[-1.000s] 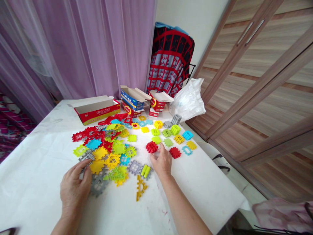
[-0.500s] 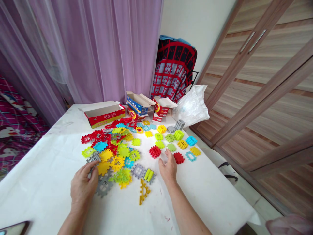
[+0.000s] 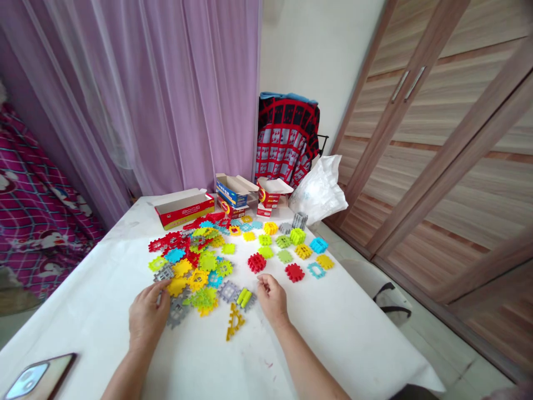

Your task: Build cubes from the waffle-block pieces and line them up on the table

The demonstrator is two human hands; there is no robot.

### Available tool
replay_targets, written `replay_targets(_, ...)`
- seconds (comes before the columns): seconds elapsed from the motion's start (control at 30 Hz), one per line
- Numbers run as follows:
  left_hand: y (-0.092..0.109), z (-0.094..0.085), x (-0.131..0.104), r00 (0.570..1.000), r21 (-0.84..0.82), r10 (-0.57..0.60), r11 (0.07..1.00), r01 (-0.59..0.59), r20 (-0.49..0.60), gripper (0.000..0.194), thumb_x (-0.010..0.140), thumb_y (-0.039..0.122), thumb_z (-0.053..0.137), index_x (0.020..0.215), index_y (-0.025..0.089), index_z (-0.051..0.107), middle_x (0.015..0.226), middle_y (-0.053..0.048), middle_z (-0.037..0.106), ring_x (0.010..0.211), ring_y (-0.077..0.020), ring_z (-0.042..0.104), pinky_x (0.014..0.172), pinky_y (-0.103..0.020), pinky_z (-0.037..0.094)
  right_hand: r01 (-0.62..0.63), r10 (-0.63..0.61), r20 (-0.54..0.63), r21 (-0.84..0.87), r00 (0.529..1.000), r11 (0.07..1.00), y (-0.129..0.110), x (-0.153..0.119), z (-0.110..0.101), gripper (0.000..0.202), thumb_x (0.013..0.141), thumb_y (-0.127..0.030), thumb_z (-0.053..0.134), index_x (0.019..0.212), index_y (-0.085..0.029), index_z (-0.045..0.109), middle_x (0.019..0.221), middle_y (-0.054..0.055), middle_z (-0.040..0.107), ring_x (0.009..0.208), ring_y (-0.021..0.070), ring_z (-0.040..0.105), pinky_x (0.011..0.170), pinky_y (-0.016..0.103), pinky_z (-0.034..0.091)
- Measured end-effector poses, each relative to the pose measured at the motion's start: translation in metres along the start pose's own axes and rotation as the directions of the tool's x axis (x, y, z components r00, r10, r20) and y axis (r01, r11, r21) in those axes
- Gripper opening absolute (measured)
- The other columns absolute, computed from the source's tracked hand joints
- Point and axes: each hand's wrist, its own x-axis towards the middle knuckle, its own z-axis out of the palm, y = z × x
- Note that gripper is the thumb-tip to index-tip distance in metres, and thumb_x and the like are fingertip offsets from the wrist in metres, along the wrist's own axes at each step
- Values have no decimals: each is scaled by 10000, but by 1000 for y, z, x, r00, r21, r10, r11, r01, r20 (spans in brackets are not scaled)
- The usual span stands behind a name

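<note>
The right hand (image 3: 272, 300) has drawn back nearer from the red cube (image 3: 256, 263); its fingers curl, and whether they hold anything cannot be told. The left hand (image 3: 149, 314) stays at the near left of a jumbled pile of toothed plastic tiles (image 3: 207, 259), red, yellow, green, blue and gray, its grip on a gray tile (image 3: 164, 273) unclear. Far left stands an open red-and-yellow box (image 3: 185, 214), pale inside; right of it, an open blue box (image 3: 229, 196) sits on a red box (image 3: 238, 213). Their white lettering is unreadable. The cube, knobbly-sided, lies right of the pile.
</note>
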Motion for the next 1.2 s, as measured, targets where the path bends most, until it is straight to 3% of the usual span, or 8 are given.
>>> replay_targets(0.13,8,-9,-19,999,48,35,998,-36,12,356,848,315,415,946,178,729,1012,-127,760,937,-291,696,863,-429,535,-18,16,47,47,999,999,0,4,-4,287,770,-356,457,876,-199,672,816,56,735,692,184,658,691,291,515)
replay_targets(0.33,23,-18,-43,994,86,97,991,-101,51,303,831,256,447,960,219,719,1051,-78,760,956,-245,697,877,-388,538,-18,11,115,58,993,998,-4,3,-4,286,757,-369,468,867,-207,677,834,62,746,680,195,668,692,309,519)
replay_targets(0.53,31,-19,-46,983,104,160,980,-170,92,265,882,303,470,998,241,700,995,-54,768,923,-220,703,840,-370,550,-14,-5,205,88,979,996,0,3,-4,261,753,-387,497,844,-221,677,789,44,742,653,187,664,659,291,514)
replay_targets(0.7,41,-26,-49,968,140,219,962,-235,119,291,898,364,515,1096,223,675,1114,-98,731,1041,-258,661,898,-437,514,-26,-20,273,164,962,986,-1,3,-6,274,754,-425,511,819,-214,673,756,51,736,631,184,660,632,279,520)
replay_targets(0.87,49,-27,-48,935,129,297,937,-325,194,357,865,410,597,1187,264,649,1146,-71,731,1095,-265,632,941,-444,481,-43,-31,316,225,948,973,-5,-1,-5,263,767,-423,528,794,-205,671,726,49,722,605,170,649,608,266,516)
replay_targets(1.07,58,-24,-47,940,115,290,943,-313,182,213,880,373,589,1034,281,705,981,-50,762,962,-223,664,902,-410,486,-95,-17,334,316,942,944,-6,-2,-6,248,786,-424,569,790,-195,665,677,29,693,557,145,597,551,245,500)
replay_targets(1.2,56,-22,-45,974,136,206,966,-218,98,203,915,348,526,946,251,702,925,-58,749,909,-214,667,868,-401,501,-167,23,345,395,938,903,-6,-1,-7,305,809,-481,588,812,-183,654,676,32,682,557,141,583,530,240,494)
